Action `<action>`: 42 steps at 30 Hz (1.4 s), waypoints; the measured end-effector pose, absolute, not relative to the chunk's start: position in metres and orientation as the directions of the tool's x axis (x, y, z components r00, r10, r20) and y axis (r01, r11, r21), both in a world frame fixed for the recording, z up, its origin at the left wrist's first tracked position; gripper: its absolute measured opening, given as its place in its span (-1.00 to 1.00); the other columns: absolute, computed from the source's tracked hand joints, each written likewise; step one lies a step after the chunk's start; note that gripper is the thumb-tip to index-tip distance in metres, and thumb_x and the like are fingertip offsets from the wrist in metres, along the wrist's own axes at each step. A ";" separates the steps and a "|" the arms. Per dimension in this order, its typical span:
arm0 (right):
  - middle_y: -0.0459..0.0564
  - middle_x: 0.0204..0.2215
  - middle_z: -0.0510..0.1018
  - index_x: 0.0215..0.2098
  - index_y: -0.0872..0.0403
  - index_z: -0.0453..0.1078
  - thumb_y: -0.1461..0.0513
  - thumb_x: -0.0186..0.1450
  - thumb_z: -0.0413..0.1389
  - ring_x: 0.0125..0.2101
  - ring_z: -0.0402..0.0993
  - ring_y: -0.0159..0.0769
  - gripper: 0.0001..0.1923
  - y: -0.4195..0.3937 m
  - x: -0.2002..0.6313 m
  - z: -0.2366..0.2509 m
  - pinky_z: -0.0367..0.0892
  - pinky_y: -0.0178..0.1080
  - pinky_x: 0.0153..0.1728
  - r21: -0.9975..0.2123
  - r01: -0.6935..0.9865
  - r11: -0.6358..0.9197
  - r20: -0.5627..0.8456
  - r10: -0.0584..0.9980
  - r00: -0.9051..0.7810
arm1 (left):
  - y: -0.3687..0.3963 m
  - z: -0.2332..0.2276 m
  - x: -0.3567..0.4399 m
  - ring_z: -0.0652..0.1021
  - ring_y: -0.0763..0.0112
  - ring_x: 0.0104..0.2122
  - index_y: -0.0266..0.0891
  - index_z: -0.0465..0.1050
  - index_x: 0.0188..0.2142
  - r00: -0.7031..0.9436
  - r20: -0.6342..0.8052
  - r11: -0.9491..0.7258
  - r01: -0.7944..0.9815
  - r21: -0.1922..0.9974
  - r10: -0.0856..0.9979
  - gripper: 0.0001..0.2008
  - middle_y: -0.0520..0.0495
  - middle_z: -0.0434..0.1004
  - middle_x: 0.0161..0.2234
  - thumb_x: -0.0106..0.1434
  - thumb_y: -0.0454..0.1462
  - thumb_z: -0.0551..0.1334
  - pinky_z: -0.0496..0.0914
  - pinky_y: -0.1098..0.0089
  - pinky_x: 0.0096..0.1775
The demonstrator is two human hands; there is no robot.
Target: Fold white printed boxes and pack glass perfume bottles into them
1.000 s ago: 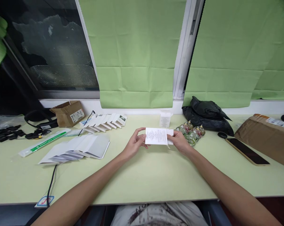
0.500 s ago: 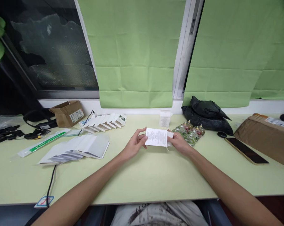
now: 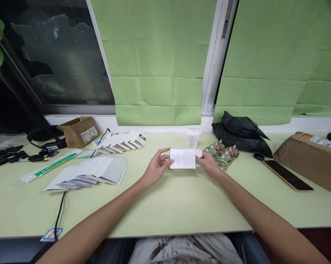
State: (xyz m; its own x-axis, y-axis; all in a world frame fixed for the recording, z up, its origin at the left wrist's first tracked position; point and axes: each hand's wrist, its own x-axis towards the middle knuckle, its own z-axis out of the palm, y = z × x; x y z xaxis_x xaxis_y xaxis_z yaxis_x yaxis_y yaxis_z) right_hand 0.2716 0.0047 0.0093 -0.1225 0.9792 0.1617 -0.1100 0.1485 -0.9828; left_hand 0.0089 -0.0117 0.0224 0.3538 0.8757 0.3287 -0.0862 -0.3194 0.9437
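Observation:
A small white printed card point(image 3: 183, 158) is held between both hands just above the pale green table point(image 3: 168, 205), near its middle. My left hand point(image 3: 156, 169) pinches the card's left edge with thumb and fingers. My right hand point(image 3: 209, 165) grips the right edge, where a second white layer sticks out behind the card. Just beyond my right hand lies a cluster of small shiny glass balls point(image 3: 223, 154). A small white box point(image 3: 192, 138) stands behind the card by the window sill.
Fanned flat white cards point(image 3: 94, 171) and a row of small cards point(image 3: 121, 141) lie at the left, with a cardboard box point(image 3: 79, 132), cables and a black cord point(image 3: 59, 209). At the right are a black bag point(image 3: 241, 134), a phone point(image 3: 287, 176) and a brown parcel point(image 3: 311, 159).
The card has been squared up and sits slightly higher between the hands. Both hands stay on its edges; nothing else moved.

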 end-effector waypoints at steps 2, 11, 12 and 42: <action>0.05 -0.25 0.72 -0.20 0.08 0.66 -0.11 0.02 0.45 -0.19 0.62 -0.03 -0.47 0.006 0.271 0.009 0.46 -0.10 -0.12 -0.978 -0.086 0.188 0.194 0.978 -0.070 | -0.010 0.022 0.009 0.60 0.32 -0.21 -0.15 0.24 0.28 0.332 0.318 -0.311 -0.076 0.947 0.888 -0.38 -0.12 0.61 -0.11 0.33 -0.05 0.35 0.58 0.27 -0.20; 0.03 -0.12 0.71 -0.08 0.05 0.64 -0.06 0.10 0.43 -0.14 0.59 -0.09 -0.48 0.002 0.276 0.015 0.43 -0.08 0.00 -0.978 -0.052 0.200 0.207 0.955 -0.211 | -0.005 0.021 0.005 0.62 0.24 -0.15 -0.17 0.27 0.30 0.302 0.301 -0.299 -0.053 0.953 0.905 -0.33 -0.13 0.62 -0.12 0.30 -0.01 0.35 0.61 0.19 -0.15; 0.03 -0.15 0.71 -0.10 0.06 0.64 -0.06 0.08 0.43 -0.18 0.60 -0.10 -0.48 0.002 0.276 0.014 0.44 -0.09 -0.03 -0.979 -0.059 0.193 0.201 0.957 -0.211 | -0.006 0.021 0.005 0.62 0.25 -0.15 -0.15 0.26 0.32 0.316 0.303 -0.304 -0.049 0.952 0.899 -0.33 -0.13 0.62 -0.11 0.31 -0.01 0.34 0.61 0.19 -0.14; -0.03 -0.38 0.71 -0.22 0.08 0.67 -0.04 0.09 0.40 -0.51 0.53 -0.25 -0.57 0.004 0.274 0.011 0.45 -0.21 -0.42 -0.994 -0.070 0.090 0.102 0.976 -0.191 | -0.006 0.025 0.004 0.64 0.19 -0.13 -0.19 0.30 0.18 0.391 0.219 -0.170 -0.156 0.973 0.894 -0.42 -0.25 0.61 -0.01 0.28 -0.06 0.40 0.60 0.12 -0.14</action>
